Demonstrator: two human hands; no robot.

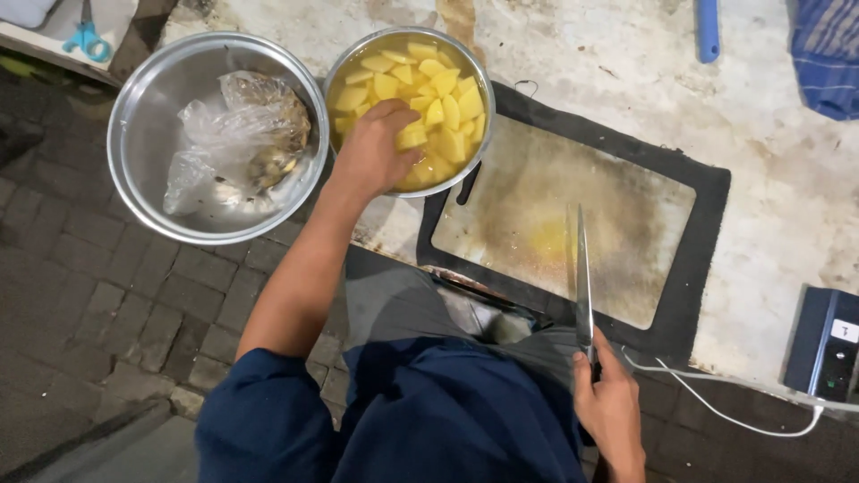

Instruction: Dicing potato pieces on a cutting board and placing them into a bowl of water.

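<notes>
View from above of a person at a worn, pale counter (626,80). The left hand (371,152) reaches into a steel bowl (337,63) filled with yellow potato pieces (438,85) lying in water; its fingers are curled down among the pieces at the near side of the bowl, but whether they grip one cannot be told. The right hand (613,407) is closed around the handle of a knife (582,277), held at the near edge of the counter with the blade pointing away from the body and lying over a cutting board (537,206). The board is pale and stained, with a yellowish wet patch near its middle, and rests on a dark mat (707,206) that shows as a border around it. The bowl of pieces overlaps the board's far left corner. Just to its left, touching or nearly so, stands a second, larger steel bowl (143,134) holding a crumpled clear plastic bag (242,134) with brownish scraps inside. At the far left lie blue-handled scissors (87,36). A dark box (823,344) with a white cable (716,407) sits at the right edge. Paving stones (116,304) cover the ground below.
</notes>
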